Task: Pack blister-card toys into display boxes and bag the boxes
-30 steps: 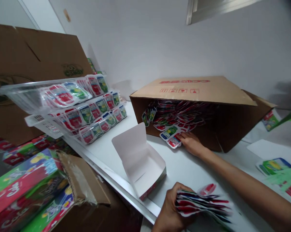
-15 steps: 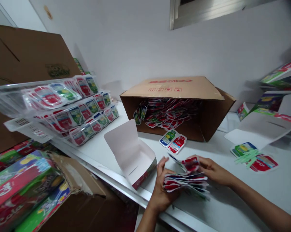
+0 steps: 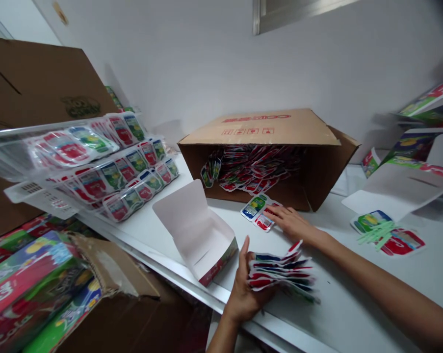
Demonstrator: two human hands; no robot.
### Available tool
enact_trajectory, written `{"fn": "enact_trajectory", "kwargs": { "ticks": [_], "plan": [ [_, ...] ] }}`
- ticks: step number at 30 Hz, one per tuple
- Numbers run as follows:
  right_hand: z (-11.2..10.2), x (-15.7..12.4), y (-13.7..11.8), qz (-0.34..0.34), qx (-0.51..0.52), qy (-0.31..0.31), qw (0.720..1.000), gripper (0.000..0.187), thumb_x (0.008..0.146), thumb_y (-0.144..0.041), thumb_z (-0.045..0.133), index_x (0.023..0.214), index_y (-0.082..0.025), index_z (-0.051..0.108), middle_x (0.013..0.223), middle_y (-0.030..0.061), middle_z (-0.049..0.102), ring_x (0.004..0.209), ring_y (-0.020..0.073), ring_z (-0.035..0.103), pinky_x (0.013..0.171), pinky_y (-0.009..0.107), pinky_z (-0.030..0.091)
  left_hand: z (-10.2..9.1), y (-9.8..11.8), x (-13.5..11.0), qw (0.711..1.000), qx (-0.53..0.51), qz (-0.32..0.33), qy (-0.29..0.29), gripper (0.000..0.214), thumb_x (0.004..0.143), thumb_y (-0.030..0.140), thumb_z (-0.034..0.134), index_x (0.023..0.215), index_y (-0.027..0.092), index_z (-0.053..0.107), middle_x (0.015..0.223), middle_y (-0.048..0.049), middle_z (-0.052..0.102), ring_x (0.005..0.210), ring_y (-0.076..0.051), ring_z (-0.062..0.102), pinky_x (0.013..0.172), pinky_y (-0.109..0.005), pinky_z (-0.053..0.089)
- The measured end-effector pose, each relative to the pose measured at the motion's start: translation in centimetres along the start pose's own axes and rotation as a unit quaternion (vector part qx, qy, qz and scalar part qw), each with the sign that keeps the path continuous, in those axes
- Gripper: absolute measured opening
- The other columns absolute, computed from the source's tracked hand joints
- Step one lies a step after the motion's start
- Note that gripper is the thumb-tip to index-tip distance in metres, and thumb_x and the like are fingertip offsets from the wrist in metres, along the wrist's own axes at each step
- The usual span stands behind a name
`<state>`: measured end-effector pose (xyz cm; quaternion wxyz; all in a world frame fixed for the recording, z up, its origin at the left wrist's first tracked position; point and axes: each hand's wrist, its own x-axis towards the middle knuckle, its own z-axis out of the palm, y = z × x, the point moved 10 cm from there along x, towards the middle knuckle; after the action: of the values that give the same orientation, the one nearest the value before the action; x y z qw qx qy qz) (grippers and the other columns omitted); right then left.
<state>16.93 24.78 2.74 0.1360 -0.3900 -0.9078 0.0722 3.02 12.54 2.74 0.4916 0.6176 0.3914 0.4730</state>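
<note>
My left hand (image 3: pixel 245 289) grips a stack of flat red, green and blue packets (image 3: pixel 282 275) that rests on the white table (image 3: pixel 346 314). My right hand (image 3: pixel 291 221) lies flat, fingers spread, on a loose twin packet (image 3: pixel 258 212) just in front of a brown cardboard box (image 3: pixel 265 130). That box lies on its side and several more packets (image 3: pixel 248 169) spill from its mouth. A small open white carton (image 3: pixel 195 233) with a raised lid stands left of my left hand.
Clear plastic trays of packets (image 3: pixel 96 166) are stacked at the left. Below the table edge, an open brown box holds colourful cartons (image 3: pixel 33 289). Flat unfolded cartons (image 3: pixel 408 181) and more packets (image 3: pixel 388 235) lie at the right. A large brown box (image 3: pixel 30 93) stands far left.
My right hand left the stack after adding a packet and reached forward onto the loose twin packet before the box. My left hand keeps hold of the stack.
</note>
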Motion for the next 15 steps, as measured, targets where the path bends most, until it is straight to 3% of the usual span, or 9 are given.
{"fn": "enact_trajectory", "kwargs": {
  "ticks": [2,4,7,9,10,12,14,15],
  "plan": [
    [0.7,2.2,0.3,-0.012,-0.032,-0.007,0.999,0.053,0.090,-0.009,0.040,0.141,-0.024,0.047,0.147,0.0145,0.044,0.136,0.0303,0.038,0.107,0.054,0.032,0.3,0.0,0.1,1.000,-0.003,-0.025,-0.018,0.067,0.065,0.016,0.078,0.124,0.020,0.046,0.092,-0.0007,0.062,0.079,-0.017,0.062,0.073,-0.026,0.049],
    [1.0,3.4,0.2,-0.019,0.008,0.007,1.000,0.045,0.091,-0.011,0.040,0.132,-0.022,0.056,0.138,0.0145,0.054,0.133,0.0274,0.044,0.110,0.051,0.030,0.2,0.3,0.2,0.999,0.002,-0.029,-0.018,0.043,0.063,0.015,0.078,0.099,0.018,0.055,0.087,0.0001,0.060,0.075,-0.015,0.058,0.068,-0.024,0.048],
    [0.8,2.4,-0.3,-0.001,0.095,0.038,0.995,0.040,0.091,-0.013,0.040,0.125,-0.018,0.061,0.125,0.0147,0.064,0.120,0.0256,0.055,0.105,0.046,0.038,-0.2,0.5,0.3,1.000,0.021,-0.016,-0.005,0.040,0.061,0.014,0.078,0.093,0.018,0.054,0.087,-0.0002,0.057,0.075,-0.016,0.057,0.068,-0.025,0.048],
    [0.6,0.3,-1.2,0.018,0.183,0.034,0.982,0.039,0.094,-0.019,0.036,0.124,-0.018,0.061,0.122,0.0130,0.065,0.112,0.0244,0.060,0.097,0.041,0.046,-0.4,0.8,0.3,0.999,0.053,0.011,0.006,0.039,0.061,0.016,0.078,0.093,0.018,0.056,0.097,-0.0044,0.057,0.092,-0.022,0.059,0.081,-0.031,0.050],
    [0.7,-1.0,-1.7,0.032,0.246,0.020,0.969,0.039,0.096,-0.024,0.035,0.124,-0.018,0.060,0.121,0.0119,0.066,0.108,0.0240,0.062,0.093,0.039,0.048,-0.6,0.9,0.3,0.997,0.074,0.028,0.015,0.039,0.061,0.018,0.079,0.093,0.017,0.057,0.108,-0.0085,0.055,0.106,-0.027,0.056,0.091,-0.037,0.047],
    [0.9,-3.7,-2.8,0.071,0.390,-0.024,0.918,0.041,0.098,-0.037,0.035,0.122,-0.017,0.061,0.114,0.0107,0.068,0.101,0.0243,0.064,0.086,0.036,0.051,-1.0,1.2,0.3,0.991,0.116,0.055,0.033,0.039,0.061,0.023,0.081,0.093,0.017,0.059,0.138,-0.0159,0.040,0.135,-0.037,0.035,0.108,-0.048,0.035],
    [0.8,-5.9,-4.1,0.094,0.480,-0.061,0.870,0.049,0.096,-0.051,0.038,0.116,-0.016,0.065,0.106,0.0108,0.070,0.095,0.0256,0.065,0.084,0.037,0.051,-1.1,1.3,0.3,0.988,0.138,0.062,0.033,0.038,0.062,0.026,0.081,0.092,0.016,0.060,0.156,-0.0154,0.017,0.146,-0.041,0.010,0.113,-0.056,0.024],
    [0.6,-6.7,-4.7,0.096,0.502,-0.072,0.857,0.052,0.094,-0.056,0.039,0.113,-0.016,0.067,0.104,0.0112,0.070,0.095,0.0263,0.064,0.085,0.037,0.050,-1.0,1.3,0.3,0.988,0.137,0.063,0.026,0.037,0.063,0.026,0.081,0.092,0.016,0.061,0.158,-0.0146,0.014,0.146,-0.041,0.006,0.114,-0.058,0.022]
  ]
}}
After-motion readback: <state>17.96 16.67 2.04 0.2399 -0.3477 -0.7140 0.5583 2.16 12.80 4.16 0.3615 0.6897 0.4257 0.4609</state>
